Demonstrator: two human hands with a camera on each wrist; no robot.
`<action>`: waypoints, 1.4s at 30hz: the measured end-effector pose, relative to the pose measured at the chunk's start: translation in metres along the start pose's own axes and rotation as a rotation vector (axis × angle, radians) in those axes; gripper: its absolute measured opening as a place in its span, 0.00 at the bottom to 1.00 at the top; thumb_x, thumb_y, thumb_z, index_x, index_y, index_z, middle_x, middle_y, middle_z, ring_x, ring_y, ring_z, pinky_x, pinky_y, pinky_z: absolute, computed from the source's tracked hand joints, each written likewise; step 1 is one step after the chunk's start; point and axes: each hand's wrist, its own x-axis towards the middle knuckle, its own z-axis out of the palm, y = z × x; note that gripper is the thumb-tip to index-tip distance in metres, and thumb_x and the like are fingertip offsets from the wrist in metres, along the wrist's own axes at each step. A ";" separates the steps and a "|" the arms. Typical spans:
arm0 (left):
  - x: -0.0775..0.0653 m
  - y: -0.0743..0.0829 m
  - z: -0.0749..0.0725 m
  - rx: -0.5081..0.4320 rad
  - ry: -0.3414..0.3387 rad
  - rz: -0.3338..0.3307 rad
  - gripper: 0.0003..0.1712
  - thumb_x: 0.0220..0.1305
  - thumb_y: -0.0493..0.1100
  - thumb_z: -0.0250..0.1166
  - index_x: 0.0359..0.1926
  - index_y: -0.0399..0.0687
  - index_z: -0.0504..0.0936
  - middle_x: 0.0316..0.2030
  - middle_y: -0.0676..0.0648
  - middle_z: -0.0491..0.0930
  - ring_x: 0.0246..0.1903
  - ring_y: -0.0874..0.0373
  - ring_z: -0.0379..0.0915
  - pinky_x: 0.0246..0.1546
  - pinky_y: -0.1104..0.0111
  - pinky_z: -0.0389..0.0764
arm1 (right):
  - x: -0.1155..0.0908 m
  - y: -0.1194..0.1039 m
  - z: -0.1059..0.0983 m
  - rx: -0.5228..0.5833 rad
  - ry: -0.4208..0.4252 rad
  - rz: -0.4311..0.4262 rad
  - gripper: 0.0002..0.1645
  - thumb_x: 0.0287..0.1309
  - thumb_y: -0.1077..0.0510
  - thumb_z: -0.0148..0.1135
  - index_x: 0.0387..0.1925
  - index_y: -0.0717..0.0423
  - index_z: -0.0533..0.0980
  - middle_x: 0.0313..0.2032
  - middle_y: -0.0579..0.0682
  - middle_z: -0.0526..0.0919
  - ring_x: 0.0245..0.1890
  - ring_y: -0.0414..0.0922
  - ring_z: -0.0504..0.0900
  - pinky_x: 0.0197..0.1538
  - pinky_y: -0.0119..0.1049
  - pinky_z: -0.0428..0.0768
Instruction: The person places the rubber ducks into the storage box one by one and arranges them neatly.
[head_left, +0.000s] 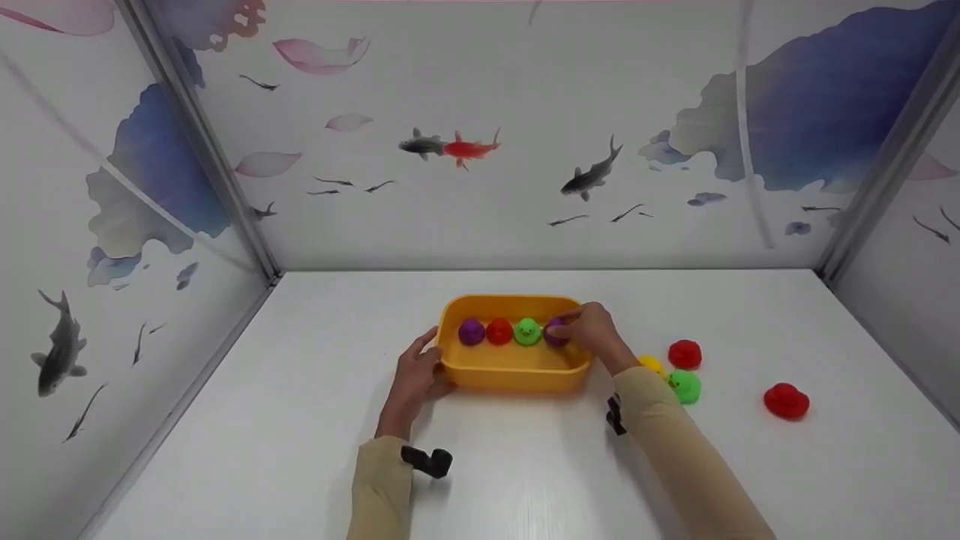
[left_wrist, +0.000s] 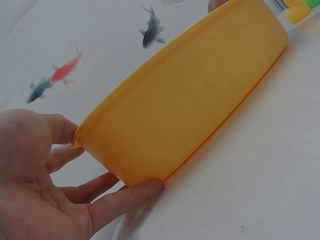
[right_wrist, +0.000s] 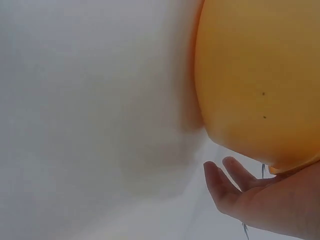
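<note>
A yellow plastic basin (head_left: 495, 380) stands on the white table, with a row of small rubber ducks inside. From the left these are a purple duck (head_left: 471, 331), a red duck (head_left: 499, 331) and a green duck (head_left: 526, 331). At the row's right end, my right hand (head_left: 596, 334) pinches another purple duck (head_left: 556, 335), partly covered by the fingers. In the right wrist view the basin wall (right_wrist: 260, 75) hides that duck. My left hand (head_left: 412, 375) rests against the basin's left end, its fingers (left_wrist: 125, 197) spread from rim to base in the left wrist view.
Right of the basin lie a red duck (head_left: 685, 354), a green duck (head_left: 684, 387) and a yellow duck (head_left: 650, 365) partly behind my right wrist. Farther right sits another red duck (head_left: 786, 401). Printed wall panels (head_left: 525, 240) enclose the table's back and sides.
</note>
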 end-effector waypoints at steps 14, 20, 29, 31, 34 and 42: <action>0.000 -0.001 0.001 0.014 0.009 0.012 0.31 0.74 0.45 0.51 0.76 0.60 0.62 0.63 0.39 0.77 0.49 0.52 0.79 0.52 0.57 0.86 | -0.018 -0.003 -0.034 -0.041 -0.016 -0.008 0.30 0.62 0.51 0.68 0.64 0.55 0.75 0.72 0.63 0.64 0.71 0.61 0.64 0.71 0.52 0.72; 0.000 -0.003 0.000 0.020 0.001 0.008 0.31 0.75 0.45 0.51 0.76 0.59 0.62 0.65 0.38 0.75 0.51 0.51 0.79 0.53 0.56 0.85 | -0.038 0.006 -0.050 -0.057 -0.007 -0.108 0.30 0.60 0.50 0.69 0.63 0.53 0.76 0.71 0.61 0.65 0.72 0.62 0.62 0.71 0.57 0.70; 0.000 -0.001 -0.001 0.003 -0.008 0.017 0.30 0.75 0.45 0.51 0.76 0.60 0.62 0.64 0.37 0.76 0.47 0.52 0.80 0.50 0.57 0.87 | -0.071 0.020 -0.082 0.015 0.045 -0.143 0.36 0.61 0.43 0.68 0.68 0.47 0.71 0.74 0.60 0.62 0.69 0.64 0.68 0.68 0.56 0.75; 0.000 -0.001 -0.002 -0.011 -0.014 0.015 0.30 0.75 0.45 0.51 0.76 0.60 0.62 0.64 0.38 0.76 0.46 0.53 0.80 0.50 0.57 0.87 | -0.077 0.023 -0.088 0.028 0.053 -0.136 0.39 0.60 0.41 0.68 0.70 0.46 0.69 0.74 0.60 0.62 0.69 0.65 0.68 0.67 0.55 0.76; 0.000 -0.001 -0.001 -0.025 -0.015 0.013 0.30 0.76 0.45 0.51 0.76 0.60 0.62 0.65 0.38 0.76 0.47 0.52 0.81 0.52 0.55 0.86 | -0.082 0.028 -0.095 0.033 0.072 -0.144 0.41 0.60 0.40 0.67 0.71 0.47 0.67 0.74 0.60 0.62 0.69 0.64 0.69 0.66 0.53 0.76; 0.000 -0.001 0.001 -0.012 -0.002 0.003 0.30 0.76 0.45 0.51 0.76 0.60 0.62 0.68 0.39 0.72 0.55 0.48 0.78 0.56 0.53 0.84 | -0.083 0.045 -0.109 -0.003 0.108 -0.149 0.44 0.59 0.35 0.65 0.72 0.46 0.65 0.74 0.59 0.64 0.68 0.63 0.70 0.65 0.52 0.78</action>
